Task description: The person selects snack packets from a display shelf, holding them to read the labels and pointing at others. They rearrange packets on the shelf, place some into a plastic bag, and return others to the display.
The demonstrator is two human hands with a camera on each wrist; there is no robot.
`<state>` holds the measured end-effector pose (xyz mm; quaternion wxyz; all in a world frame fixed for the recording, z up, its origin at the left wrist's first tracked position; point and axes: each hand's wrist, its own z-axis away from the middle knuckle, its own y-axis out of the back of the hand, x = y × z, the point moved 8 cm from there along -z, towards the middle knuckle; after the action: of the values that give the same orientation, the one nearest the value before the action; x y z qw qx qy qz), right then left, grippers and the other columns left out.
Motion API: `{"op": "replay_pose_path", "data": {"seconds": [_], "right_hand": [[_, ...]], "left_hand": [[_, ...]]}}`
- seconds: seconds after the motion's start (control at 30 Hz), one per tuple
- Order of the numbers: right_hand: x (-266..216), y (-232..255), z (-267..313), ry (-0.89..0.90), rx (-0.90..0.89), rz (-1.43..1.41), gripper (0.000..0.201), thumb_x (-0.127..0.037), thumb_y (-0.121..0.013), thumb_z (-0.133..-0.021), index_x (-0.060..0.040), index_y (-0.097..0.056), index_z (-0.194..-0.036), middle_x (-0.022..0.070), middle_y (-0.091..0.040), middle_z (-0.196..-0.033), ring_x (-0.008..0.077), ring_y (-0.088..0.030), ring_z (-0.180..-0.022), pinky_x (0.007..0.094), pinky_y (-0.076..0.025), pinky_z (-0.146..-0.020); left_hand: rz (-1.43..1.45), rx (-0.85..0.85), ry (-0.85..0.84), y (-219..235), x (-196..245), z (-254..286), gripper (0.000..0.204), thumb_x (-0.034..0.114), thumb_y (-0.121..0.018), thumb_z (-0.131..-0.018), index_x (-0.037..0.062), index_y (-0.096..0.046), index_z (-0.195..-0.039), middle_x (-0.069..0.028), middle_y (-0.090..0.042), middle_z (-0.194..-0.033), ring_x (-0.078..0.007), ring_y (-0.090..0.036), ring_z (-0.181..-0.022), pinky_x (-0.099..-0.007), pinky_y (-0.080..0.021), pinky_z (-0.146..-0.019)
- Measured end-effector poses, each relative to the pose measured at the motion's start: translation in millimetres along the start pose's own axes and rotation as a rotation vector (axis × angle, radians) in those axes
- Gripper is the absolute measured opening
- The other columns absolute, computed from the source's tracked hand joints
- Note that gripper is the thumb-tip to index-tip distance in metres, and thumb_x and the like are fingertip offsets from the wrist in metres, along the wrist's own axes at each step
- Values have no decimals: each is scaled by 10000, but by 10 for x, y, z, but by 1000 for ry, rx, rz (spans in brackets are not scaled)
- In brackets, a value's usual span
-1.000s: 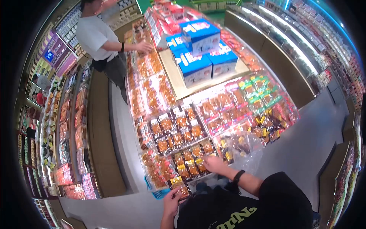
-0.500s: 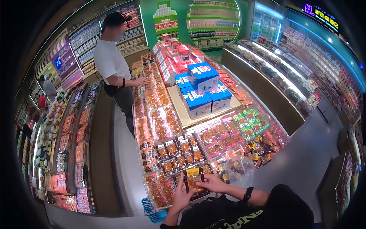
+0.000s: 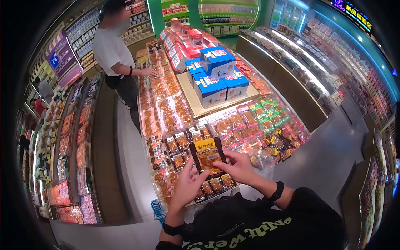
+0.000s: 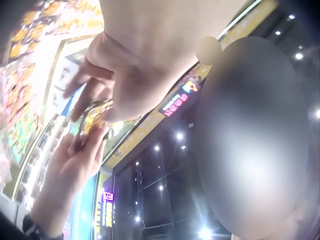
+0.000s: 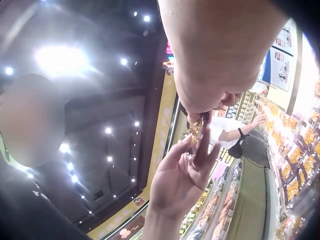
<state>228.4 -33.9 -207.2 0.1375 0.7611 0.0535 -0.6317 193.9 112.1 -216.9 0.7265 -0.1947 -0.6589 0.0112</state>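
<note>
Between both hands a black snack packet [image 3: 207, 155] with a yellow label band and a clear window showing brown food faces up at the head camera. My left hand [image 3: 187, 183] grips its lower left edge, thumb in front and fingers behind. From the right, my right hand [image 3: 239, 166] pinches it, thumb on the front near the white sticker. In the left wrist view the packet [image 4: 92, 120] shows edge-on between the hands. Under the hands lie trays of similar dark packets [image 3: 216, 182], partly hidden by them.
Blue boxes [image 3: 216, 62] stand stacked on a wooden board [image 3: 196, 109] amid the display. A clear plastic bag [image 3: 262, 160] lies at the near right corner. A blue basket [image 3: 156, 208] is low at the left. Another person [image 3: 112, 50] stands at the display's left side.
My right hand has come from the tray to the packet, which the left hand held low at first. Both hands have raised it toward the head camera. The other person's hand stays over the display.
</note>
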Motion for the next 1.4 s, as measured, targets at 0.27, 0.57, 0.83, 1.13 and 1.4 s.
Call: {"op": "replay_pose_path", "data": {"seconds": [0.27, 0.57, 0.83, 1.13, 1.4], "right_hand": [[-148, 340, 5, -7, 58, -180, 254, -78, -666, -849, 13, -622, -1083, -53, -595, -746, -12, -445, -616, 162, -367, -535], [-89, 502, 115, 80, 96, -29, 227, -80, -657, -852, 7, -639, -1062, -16, -630, -794, -2, -474, -621, 167, -375, -543], [-611, 210, 154, 380, 30, 399, 315, -70, -676, -799, -31, -633, -1108, 130, -665, -773, 222, -640, -581, 317, -478, -503], [61, -693, 261, 99, -692, 339, 589, -278, -575, -895, -44, -345, -1385, 170, -632, -759, 293, -634, -622, 375, -504, -567], [863, -323, 153, -175, -182, -3, 354, -271, -642, -881, -28, -579, -1131, 5, -582, -675, 50, -525, -529, 222, -390, -449]], "left_hand": [[-30, -410, -428, -878, 1846, 810, 601, 367, -324, -976, -63, -295, -1394, -236, -517, -1277, -334, -522, -1179, -504, -269, -1066], [-90, -139, -1138, -1224, 2232, 1234, 451, 300, -624, -872, 184, -511, -1293, -174, -652, -1022, -410, -612, -990, -501, -455, -890], [-53, 92, 24, -149, 218, 223, 585, 105, -509, -905, -24, -244, -1410, -185, -420, -1351, -237, -464, -1208, -333, -370, -1009], [382, 273, 135, 251, -794, 230, 288, 121, -494, -940, 36, -436, -1209, -101, -550, -1111, -195, -585, -999, -324, -509, -846], [403, 316, 95, 354, -950, 323, 381, 134, -440, -976, 45, -336, -1331, -109, -507, -1228, -221, -568, -1083, -372, -519, -885]]}}
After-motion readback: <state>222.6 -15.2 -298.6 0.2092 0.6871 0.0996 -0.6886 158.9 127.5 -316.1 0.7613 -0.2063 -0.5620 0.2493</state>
